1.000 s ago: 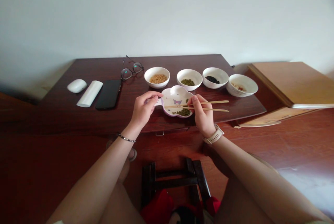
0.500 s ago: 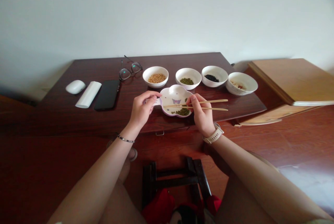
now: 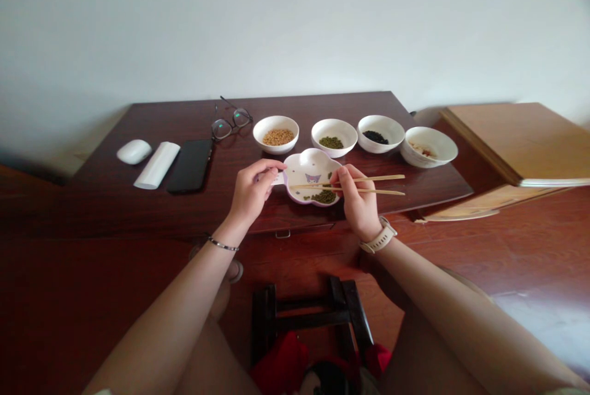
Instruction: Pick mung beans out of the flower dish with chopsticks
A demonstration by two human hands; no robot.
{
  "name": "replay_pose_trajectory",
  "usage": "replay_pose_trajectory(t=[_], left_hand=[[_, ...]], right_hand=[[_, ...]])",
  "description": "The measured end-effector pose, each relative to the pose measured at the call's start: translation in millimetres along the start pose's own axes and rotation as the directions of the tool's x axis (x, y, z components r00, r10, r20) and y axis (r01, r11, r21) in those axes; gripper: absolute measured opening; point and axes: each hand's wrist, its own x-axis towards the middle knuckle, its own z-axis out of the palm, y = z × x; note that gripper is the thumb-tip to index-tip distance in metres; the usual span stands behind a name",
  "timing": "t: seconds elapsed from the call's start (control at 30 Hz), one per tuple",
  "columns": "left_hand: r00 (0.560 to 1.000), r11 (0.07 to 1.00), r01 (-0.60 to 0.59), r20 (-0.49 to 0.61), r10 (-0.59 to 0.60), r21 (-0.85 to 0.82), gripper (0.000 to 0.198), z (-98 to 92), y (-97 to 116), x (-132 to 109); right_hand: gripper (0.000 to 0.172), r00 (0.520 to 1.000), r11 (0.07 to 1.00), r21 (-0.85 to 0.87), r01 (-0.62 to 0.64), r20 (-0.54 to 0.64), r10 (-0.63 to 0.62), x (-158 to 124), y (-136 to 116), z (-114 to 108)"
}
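Note:
My left hand [image 3: 252, 191] grips the handle of a white, purple-rimmed, flower-shaped dish [image 3: 298, 168] at the front of the table. Green beans [image 3: 325, 197] lie in the dish's lower right part, beside a printed cartoon face. Two wooden chopsticks [image 3: 385, 178] are held in my right hand [image 3: 358, 198], their tips reaching left across the dish. No bean can be made out between the tips. Behind the dish stand a bowl of yellow beans [image 3: 277, 136], a bowl of green beans [image 3: 332, 139], a bowl of black beans [image 3: 377, 135] and a bowl of pale and reddish pieces [image 3: 426, 150].
On the left of the dark table [image 3: 161, 117] lie a white rounded case [image 3: 133, 152], a white oblong case [image 3: 157, 165], a black phone [image 3: 190, 166] and eyeglasses [image 3: 230, 125]. A wooden cabinet [image 3: 520, 137] adjoins on the right. Below is a dark stool [image 3: 313, 320].
The whole view has shifted very slightly. Both hands, the dish and the chopsticks keep nearly the same positions.

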Motion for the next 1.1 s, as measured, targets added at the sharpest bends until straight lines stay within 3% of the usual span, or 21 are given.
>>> replay_pose_trajectory(t=[1.1], left_hand=[[1.0, 1.0, 0.004, -0.002, -0.004, 0.0, 0.019, 1.4, 3.5, -0.3]], right_hand=[[0.048, 0.999, 0.998, -0.054, 0.029, 0.015, -0.028, 0.1, -4.1, -0.4]])
